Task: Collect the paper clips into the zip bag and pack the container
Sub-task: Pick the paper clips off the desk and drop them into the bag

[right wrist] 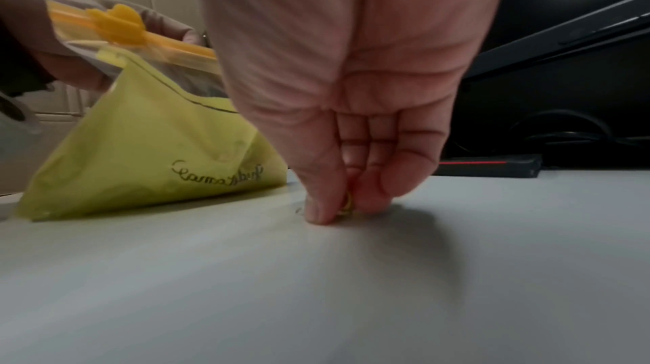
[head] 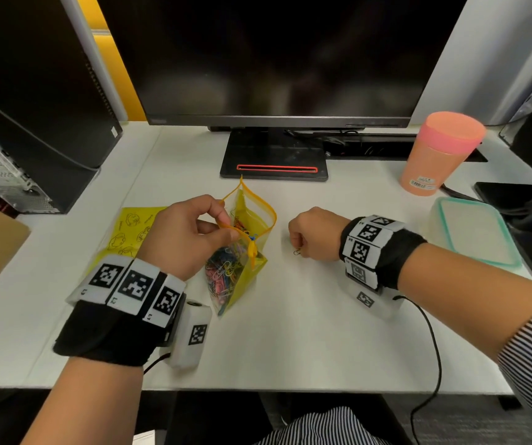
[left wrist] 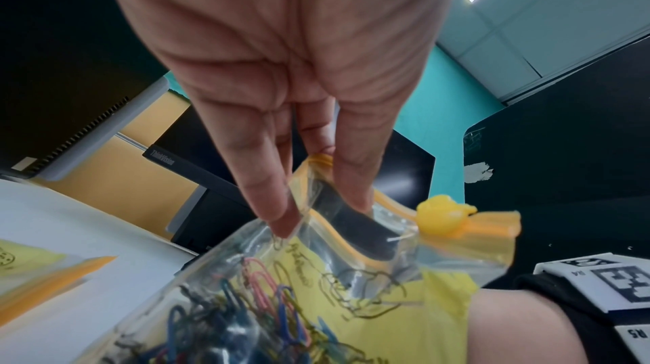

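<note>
Collecting step: left hand [head: 182, 234] pinches the bag [head: 240, 252] rim open, upright on the worktop [head: 306, 332] mid-scene; right hand [head: 314, 234], just right, pinches a lone clip [head: 297, 252] off the surface; next, likely lift and drop it in the mouth.

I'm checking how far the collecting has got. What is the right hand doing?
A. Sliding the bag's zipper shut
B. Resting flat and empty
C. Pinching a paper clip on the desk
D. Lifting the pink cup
C: the right hand pinches a small paper clip against the desk, while the left hand holds the zip bag open.
</note>
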